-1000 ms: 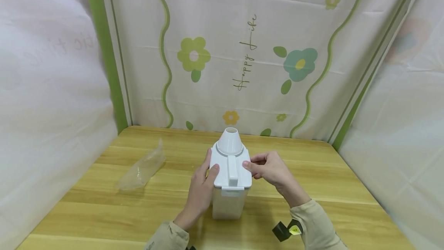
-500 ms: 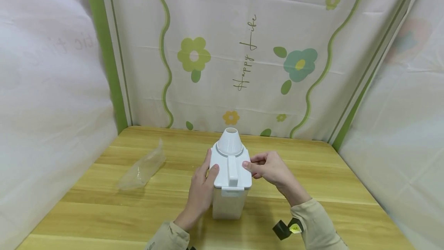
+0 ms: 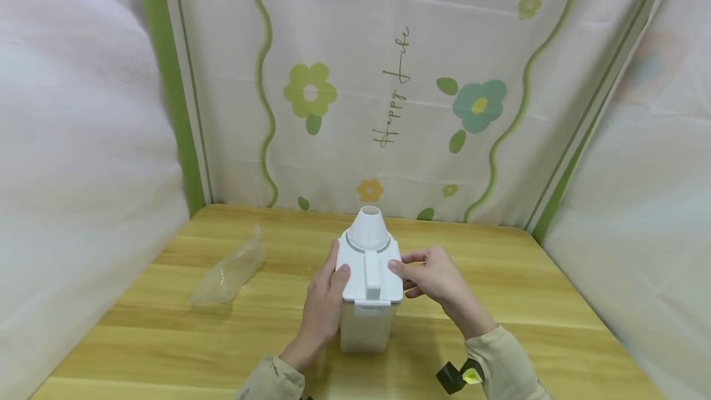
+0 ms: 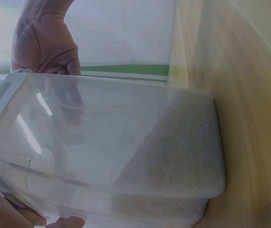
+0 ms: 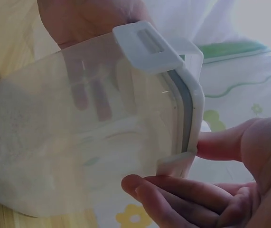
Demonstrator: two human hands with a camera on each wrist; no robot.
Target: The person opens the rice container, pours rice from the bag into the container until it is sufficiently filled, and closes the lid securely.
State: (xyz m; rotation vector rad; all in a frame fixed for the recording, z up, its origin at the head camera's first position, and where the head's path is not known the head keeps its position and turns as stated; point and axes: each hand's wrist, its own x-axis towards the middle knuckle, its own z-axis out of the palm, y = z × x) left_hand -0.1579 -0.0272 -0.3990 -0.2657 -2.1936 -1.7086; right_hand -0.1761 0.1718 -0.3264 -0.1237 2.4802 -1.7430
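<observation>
A clear plastic storage container (image 3: pixel 363 329) stands upright on the table in the head view, under a white lid (image 3: pixel 353 286) with a raised handle (image 3: pixel 372 273) and a white cone-shaped cap (image 3: pixel 369 232). Pale grains (image 4: pixel 173 156) fill its bottom part. My left hand (image 3: pixel 322 304) holds its left side, thumb on the lid edge and fingers along the wall. At the right lid edge my right hand (image 3: pixel 436 273) pinches, thumb on top and fingers beneath by a side clip (image 5: pixel 175 164). The front clip (image 5: pixel 147 47) lies against the wall.
A crumpled clear plastic bag (image 3: pixel 230 270) lies on the wooden table (image 3: pixel 166 338) to the left. Behind stands a white curtain (image 3: pixel 344 36) with printed flowers, and more white sheeting hangs at both sides. A black wrist device (image 3: pixel 451 378) sits at the right sleeve.
The fingers of my right hand have spread a little, with a lower finger now showing beside the lid edge. The container and my left hand have stayed in place.
</observation>
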